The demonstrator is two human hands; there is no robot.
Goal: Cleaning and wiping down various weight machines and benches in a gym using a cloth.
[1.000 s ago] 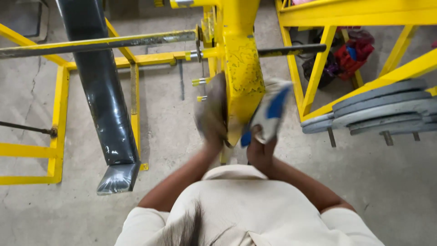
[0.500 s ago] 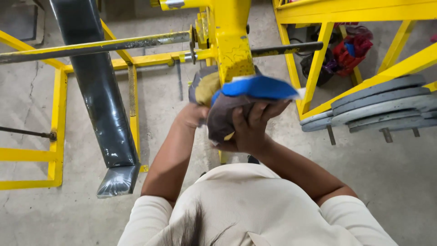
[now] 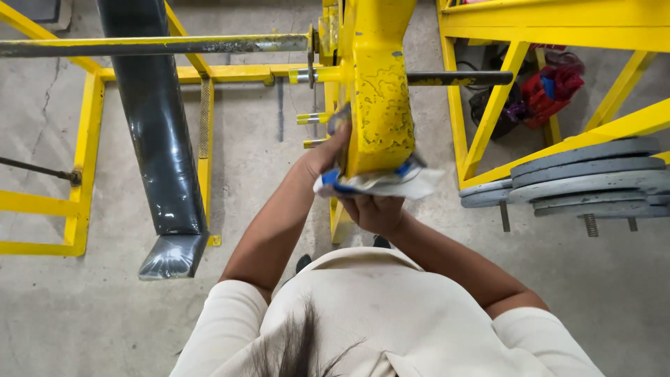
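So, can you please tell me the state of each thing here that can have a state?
cloth: crumpled, wrapped around the lower end of the yellow arm.
yellow arm: paint chipped and flaking.
left hand: pressed on the cloth at the arm's side.
right hand: gripping the cloth from below.
black pad: tilted, glossy.
weight plates: stacked on a peg.
long bar: horizontal, worn.

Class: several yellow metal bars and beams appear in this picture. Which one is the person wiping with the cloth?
The thick upright beam with chipped paint, at centre. Both hands, left and right, press a white-and-blue cloth around its lower end; the other frames go untouched.
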